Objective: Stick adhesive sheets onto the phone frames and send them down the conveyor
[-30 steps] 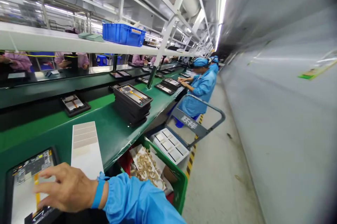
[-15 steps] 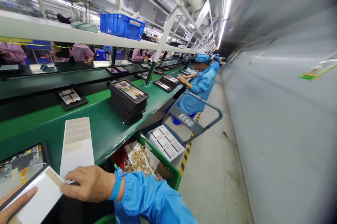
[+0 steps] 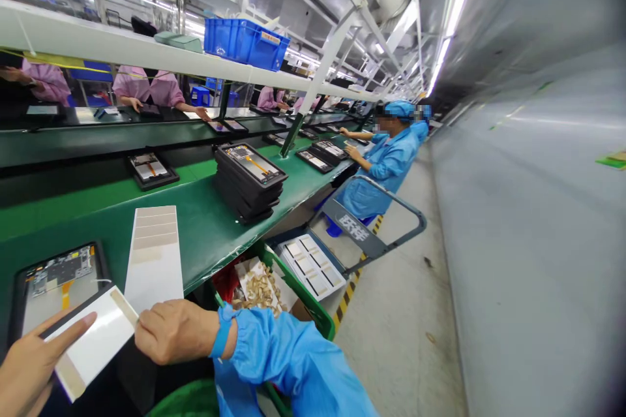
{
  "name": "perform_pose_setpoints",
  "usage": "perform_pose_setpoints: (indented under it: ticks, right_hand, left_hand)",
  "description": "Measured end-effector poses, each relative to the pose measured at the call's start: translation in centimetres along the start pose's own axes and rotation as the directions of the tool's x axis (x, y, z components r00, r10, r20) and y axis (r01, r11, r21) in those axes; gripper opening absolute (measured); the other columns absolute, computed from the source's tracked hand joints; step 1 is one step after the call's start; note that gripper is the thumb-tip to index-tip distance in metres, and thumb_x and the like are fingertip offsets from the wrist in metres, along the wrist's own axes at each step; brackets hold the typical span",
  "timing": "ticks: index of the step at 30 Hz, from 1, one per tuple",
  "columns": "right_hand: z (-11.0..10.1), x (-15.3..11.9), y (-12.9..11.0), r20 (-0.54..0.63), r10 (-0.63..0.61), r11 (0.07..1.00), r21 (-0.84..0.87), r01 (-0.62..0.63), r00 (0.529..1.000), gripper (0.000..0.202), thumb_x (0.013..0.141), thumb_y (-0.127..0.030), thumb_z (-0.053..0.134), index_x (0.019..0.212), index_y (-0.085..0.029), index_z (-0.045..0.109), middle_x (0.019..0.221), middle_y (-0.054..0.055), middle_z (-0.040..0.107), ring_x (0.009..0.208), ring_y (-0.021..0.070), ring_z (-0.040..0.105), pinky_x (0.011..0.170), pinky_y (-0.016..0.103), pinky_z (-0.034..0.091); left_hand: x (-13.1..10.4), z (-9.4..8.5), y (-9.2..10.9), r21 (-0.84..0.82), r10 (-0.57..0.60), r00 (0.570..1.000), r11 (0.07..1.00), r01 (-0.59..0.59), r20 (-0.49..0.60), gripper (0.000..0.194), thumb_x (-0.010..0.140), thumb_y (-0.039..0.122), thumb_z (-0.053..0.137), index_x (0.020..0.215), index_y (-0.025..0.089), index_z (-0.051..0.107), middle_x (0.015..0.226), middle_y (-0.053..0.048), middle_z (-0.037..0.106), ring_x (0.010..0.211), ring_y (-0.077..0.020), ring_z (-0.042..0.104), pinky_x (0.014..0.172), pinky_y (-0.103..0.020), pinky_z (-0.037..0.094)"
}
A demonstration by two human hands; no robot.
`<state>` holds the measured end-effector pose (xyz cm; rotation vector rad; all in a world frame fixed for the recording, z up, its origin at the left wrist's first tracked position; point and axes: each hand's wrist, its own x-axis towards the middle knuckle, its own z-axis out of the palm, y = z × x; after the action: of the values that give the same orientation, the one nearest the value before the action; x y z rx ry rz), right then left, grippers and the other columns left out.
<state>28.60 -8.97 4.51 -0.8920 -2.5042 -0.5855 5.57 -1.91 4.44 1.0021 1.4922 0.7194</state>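
My left hand (image 3: 32, 361) holds a flat white rectangular pack (image 3: 95, 345), probably a battery, with its index finger stretched along the top. The pack has a dark long edge and tan adhesive strips at both ends. At its right end, the pinched fingers of my right hand (image 3: 178, 332) meet one tan strip (image 3: 124, 306); the fingertips are partly hidden. Just behind the pack lies an opened tablet (image 3: 61, 273) with its circuit board and an orange ribbon cable showing. A white card (image 3: 154, 273) bearing several tan strips is beside it, its lower end behind my right hand.
A stack of opened tablets (image 3: 249, 185) stands on the green bench (image 3: 205, 247); another tablet (image 3: 151, 170) lies farther back. Below the edge are a green bin (image 3: 313, 319) of curled tan strips and a trolley (image 3: 357, 228) with white sheets. A co-worker in blue (image 3: 386, 162) sits beyond.
The view has shifted left, so the scene sits farther right. My right fingers have closed tighter at the pack's end. The pack and my left hand show more fully.
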Motion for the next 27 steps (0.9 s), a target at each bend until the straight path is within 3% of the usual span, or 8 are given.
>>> perform_pose_setpoints:
  ticks: [6,9,12,14,15,18,20,27]
  right_hand:
    - [0.1,0.1,-0.1,0.038,-0.067,0.979,0.197,0.058,0.997,0.025,0.094,-0.013,0.047,0.073,-0.021,0.057,0.065,0.001,0.06,0.058,0.0146,0.054,0.054,0.027,0.042]
    - [0.6,-0.6,1.5,0.078,0.267,0.886,0.371,-0.277,0.96,0.023,0.095,-0.017,0.043,0.079,-0.022,0.059,0.069,0.002,0.063,0.062,0.015,0.058,0.059,0.026,0.046]
    - [1.0,-1.0,3.2,0.064,0.735,0.578,0.461,-0.673,0.675,0.015,0.093,-0.02,0.046,0.087,-0.021,0.061,0.079,0.003,0.068,0.069,0.0158,0.063,0.065,0.027,0.05]
    - [0.9,-0.8,3.3,-0.012,0.842,0.475,0.49,-0.731,0.539,0.01,0.091,-0.018,0.05,0.09,-0.02,0.06,0.084,0.004,0.069,0.072,0.0164,0.064,0.068,0.028,0.052]
    - [0.7,-0.5,3.0,-0.039,0.831,0.498,0.498,-0.71,0.555,0.009,0.091,-0.017,0.051,0.09,-0.021,0.06,0.084,0.004,0.068,0.072,0.0164,0.064,0.068,0.029,0.052]
    - [0.0,1.0,0.5,-0.014,0.557,0.726,0.495,-0.478,0.831,0.016,0.095,-0.014,0.048,0.1,-0.021,0.061,0.087,0.006,0.068,0.079,0.0177,0.065,0.073,0.03,0.053]
    - [-0.6,2.3,-1.3,0.035,0.287,0.843,0.465,-0.27,0.957,0.022,0.097,-0.011,0.045,0.11,-0.019,0.061,0.091,0.008,0.068,0.084,0.0187,0.064,0.074,0.03,0.053]
    - [-1.8,4.4,-3.1,0.014,-0.075,0.974,0.215,0.07,0.997,0.018,0.094,-0.006,0.05,0.105,-0.008,0.065,0.079,0.009,0.065,0.07,0.018,0.058,0.058,0.03,0.046]
  left_hand:
    - [-1.0,0.4,0.8,-0.092,0.08,0.977,0.994,-0.063,0.197,0.052,0.054,0.039,0.087,0.096,0.012,0.074,0.09,-0.01,0.077,0.077,-0.027,0.072,0.068,-0.034,0.057]
    - [-1.3,-0.1,0.8,-0.126,0.086,0.949,0.991,-0.05,0.302,0.049,0.057,0.034,0.087,0.098,0.011,0.074,0.092,-0.01,0.077,0.077,-0.0236,0.071,0.069,-0.031,0.055]
    - [-1.6,-0.5,0.5,-0.275,0.042,0.951,0.96,0.047,0.307,0.05,0.059,0.029,0.086,0.103,0.012,0.072,0.089,-0.008,0.077,0.074,-0.0207,0.071,0.07,-0.03,0.055]
    - [-1.7,-0.4,0.4,-0.397,0.001,0.964,0.911,0.108,0.264,0.052,0.058,0.026,0.085,0.106,0.012,0.069,0.087,-0.008,0.077,0.072,-0.0209,0.071,0.069,-0.031,0.055]
    - [-1.7,-0.3,0.3,-0.45,-0.015,0.972,0.885,0.122,0.233,0.053,0.057,0.024,0.085,0.106,0.012,0.068,0.087,-0.008,0.076,0.071,-0.021,0.071,0.069,-0.032,0.055]
    - [-1.4,0.7,0.4,-0.552,-0.011,0.988,0.829,0.094,0.152,0.052,0.052,0.02,0.085,0.1,0.011,0.068,0.086,-0.008,0.076,0.071,-0.0206,0.07,0.07,-0.032,0.054]
    - [-1.2,1.5,0.4,-0.572,0.021,0.993,0.819,0.049,0.116,0.05,0.05,0.019,0.085,0.097,0.011,0.068,0.081,-0.006,0.075,0.068,-0.0195,0.069,0.068,-0.03,0.053]
    - [-1.1,3.0,-0.4,-0.541,0.056,0.998,0.84,-0.038,0.017,0.043,0.049,0.018,0.08,0.09,0.012,0.067,0.07,-0.002,0.071,0.06,-0.0164,0.063,0.06,-0.027,0.048]
